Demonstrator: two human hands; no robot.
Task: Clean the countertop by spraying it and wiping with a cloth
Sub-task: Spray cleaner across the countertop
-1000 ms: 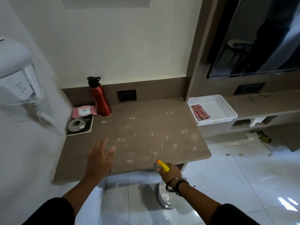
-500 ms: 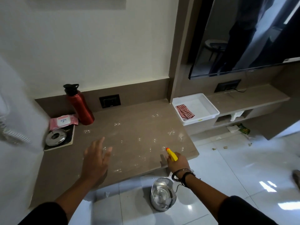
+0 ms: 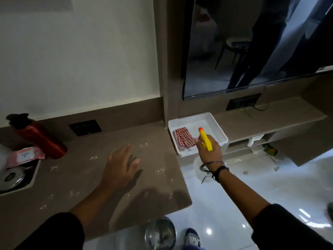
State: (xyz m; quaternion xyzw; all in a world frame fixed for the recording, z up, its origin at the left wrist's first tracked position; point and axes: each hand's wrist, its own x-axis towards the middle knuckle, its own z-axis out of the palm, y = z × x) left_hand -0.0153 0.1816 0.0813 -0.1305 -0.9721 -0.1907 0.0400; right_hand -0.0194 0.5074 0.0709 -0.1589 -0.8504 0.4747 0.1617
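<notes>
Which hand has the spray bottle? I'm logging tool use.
The right hand, with wristbands, grips the yellow spray bottle near the white tray; the left hand hovers empty above the countertop.

Bench (image 3: 100,177): brown stone-look top, flecked with pale wet droplets
Spray bottle (image 3: 206,140): yellow plastic, orange nozzle
Folded cloth (image 3: 182,138): red and white checks
Rectangular tray (image 3: 219,129): plain white plastic
Metal water bottle (image 3: 38,139): red, black cap
Wipes packet (image 3: 25,156): pink, white label
Sleeves (image 3: 54,233): black
</notes>
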